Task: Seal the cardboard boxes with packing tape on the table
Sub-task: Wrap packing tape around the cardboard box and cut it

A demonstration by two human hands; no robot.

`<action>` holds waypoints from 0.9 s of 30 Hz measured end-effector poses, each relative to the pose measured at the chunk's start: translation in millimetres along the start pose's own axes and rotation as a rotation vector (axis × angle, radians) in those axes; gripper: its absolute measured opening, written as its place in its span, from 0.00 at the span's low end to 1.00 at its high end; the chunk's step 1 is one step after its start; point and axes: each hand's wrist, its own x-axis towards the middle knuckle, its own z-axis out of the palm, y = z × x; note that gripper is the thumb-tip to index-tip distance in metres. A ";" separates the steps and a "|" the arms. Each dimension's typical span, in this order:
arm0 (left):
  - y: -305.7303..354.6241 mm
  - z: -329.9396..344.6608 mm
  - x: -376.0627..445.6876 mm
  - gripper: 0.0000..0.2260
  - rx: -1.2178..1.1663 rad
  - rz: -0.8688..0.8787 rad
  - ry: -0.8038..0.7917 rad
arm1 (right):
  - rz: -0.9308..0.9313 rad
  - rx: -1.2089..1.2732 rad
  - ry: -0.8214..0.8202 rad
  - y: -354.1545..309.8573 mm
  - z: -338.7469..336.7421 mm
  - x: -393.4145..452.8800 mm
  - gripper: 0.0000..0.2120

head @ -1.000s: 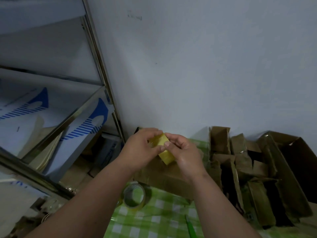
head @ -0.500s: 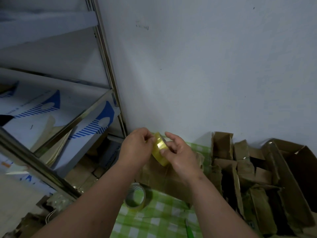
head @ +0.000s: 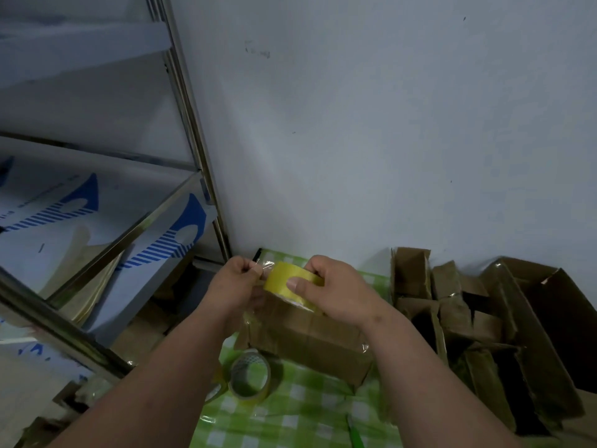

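Above the table's [head: 300, 412] far edge, a yellow roll of packing tape [head: 284, 282] was held in the air over a closed cardboard box [head: 310, 341]. The right hand [head: 336, 289] gripped the roll, thumb pressed on its outer face and fingers curled over the top. At the roll's nine o'clock, the left hand [head: 234, 282] pinched the clear loose tape end [head: 263, 268], stretched taut between both hands. At the box's seven o'clock a second, clear tape roll [head: 250, 378] lay on the green checked cloth. At three o'clock a heap of open cardboard boxes [head: 484, 324] rested against the wall [head: 355, 124]. A metal shelf rack [head: 181, 101] stood at nine o'clock.
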 end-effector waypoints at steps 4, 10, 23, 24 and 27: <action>-5.5 -1.3 10.0 0.06 -0.056 -0.075 -0.061 | 0.047 0.068 -0.034 -1.4 -2.2 3.6 0.12; -10.7 -3.7 26.4 0.06 -0.069 -0.116 -0.125 | 0.112 -0.072 -0.080 -4.9 -6.8 7.6 0.19; -8.6 -0.5 38.8 0.06 -0.116 -0.163 -0.082 | 0.200 -0.178 -0.093 11.1 -31.4 3.0 0.16; -9.1 -0.5 38.6 0.05 -0.124 -0.167 -0.084 | 0.198 -0.186 -0.104 10.9 -31.2 2.7 0.16; -11.5 -6.0 39.9 0.05 -0.185 -0.200 -0.073 | 0.185 -0.197 -0.120 10.2 -33.0 0.8 0.17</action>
